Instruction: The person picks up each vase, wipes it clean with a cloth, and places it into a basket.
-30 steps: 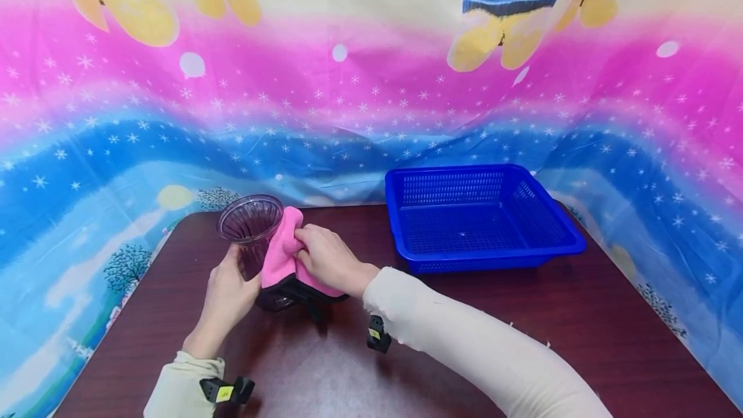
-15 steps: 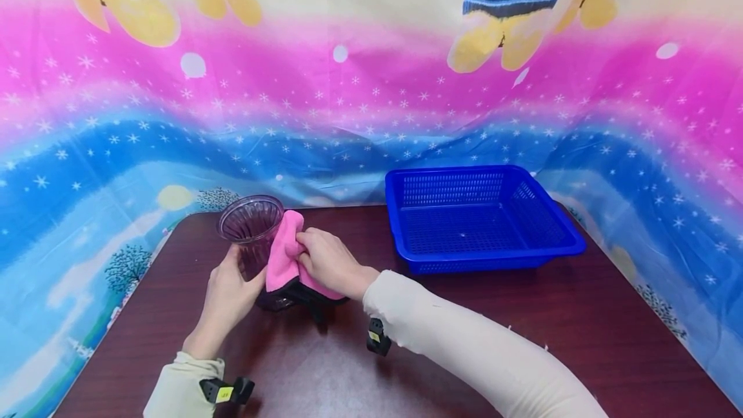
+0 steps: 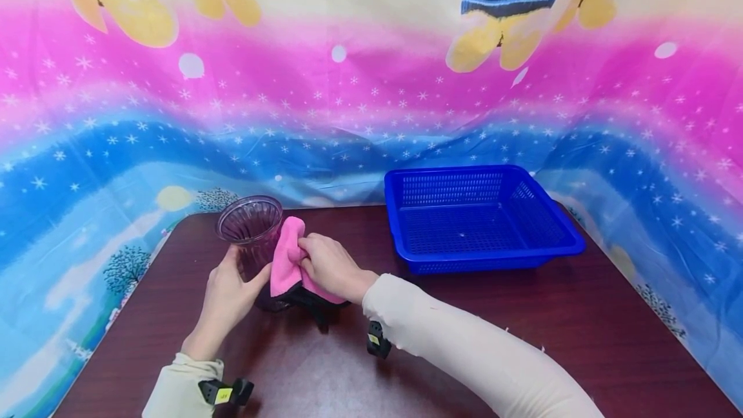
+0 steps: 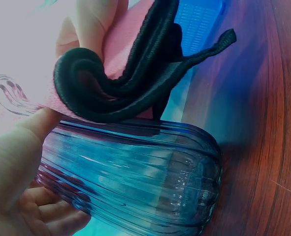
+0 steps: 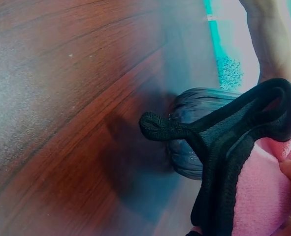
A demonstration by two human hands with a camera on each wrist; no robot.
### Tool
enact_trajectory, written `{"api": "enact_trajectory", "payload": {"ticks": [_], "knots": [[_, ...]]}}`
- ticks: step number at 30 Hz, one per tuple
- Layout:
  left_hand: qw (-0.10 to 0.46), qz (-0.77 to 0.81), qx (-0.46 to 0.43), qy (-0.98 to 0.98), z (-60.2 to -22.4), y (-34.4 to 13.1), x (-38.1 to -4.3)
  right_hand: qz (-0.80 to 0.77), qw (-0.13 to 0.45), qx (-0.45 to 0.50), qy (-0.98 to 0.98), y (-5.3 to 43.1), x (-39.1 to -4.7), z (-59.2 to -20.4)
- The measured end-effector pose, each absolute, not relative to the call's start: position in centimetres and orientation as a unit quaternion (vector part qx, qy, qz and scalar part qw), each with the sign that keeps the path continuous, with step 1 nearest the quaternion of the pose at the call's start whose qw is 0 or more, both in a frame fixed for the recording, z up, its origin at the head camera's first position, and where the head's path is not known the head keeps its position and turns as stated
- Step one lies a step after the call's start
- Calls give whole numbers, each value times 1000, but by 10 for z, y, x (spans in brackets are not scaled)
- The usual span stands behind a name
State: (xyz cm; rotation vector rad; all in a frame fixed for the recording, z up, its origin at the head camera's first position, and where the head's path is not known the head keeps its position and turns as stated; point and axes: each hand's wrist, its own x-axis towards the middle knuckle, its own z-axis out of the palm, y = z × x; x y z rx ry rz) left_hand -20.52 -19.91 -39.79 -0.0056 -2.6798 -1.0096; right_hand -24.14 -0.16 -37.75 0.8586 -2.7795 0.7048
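A ribbed, see-through glass vase (image 3: 257,257) with a flared rim stands at the left of the table, tilted a little in the head view. My left hand (image 3: 229,292) grips its side, thumb and fingers around the glass. Bunched in my right hand (image 3: 333,268) is a pink cloth (image 3: 286,269) with black edging, pinched between thumb and fingers. The cloth lies along the vase's right side. From the left wrist, the ribbed lower body of the vase (image 4: 135,172) shows below the cloth's black trim (image 4: 86,110). A black loop (image 5: 157,127) sticks out from the cloth's corner.
A blue plastic basket (image 3: 493,253) with perforated walls sits at the back right of the dark wooden table (image 3: 464,315). Behind the table hangs a printed curtain (image 3: 325,108). Each sleeve carries a black wrist camera (image 3: 377,340).
My right hand has drawn the pink cloth slightly down and to the right along the vase, baring more of the glass. The left hand and the vase have hardly moved.
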Motion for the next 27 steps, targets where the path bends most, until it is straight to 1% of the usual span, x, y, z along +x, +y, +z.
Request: {"api": "enact_trajectory", "payload": {"ticks": [9,27], "knots": [[128,-355,-3,-926,-399,-201,-205,224,73,282,-930,-1,-242,-386],[143,-357,-6,-923,-399,-200,-207,199,47,264,-943,0,-242,-400]]}}
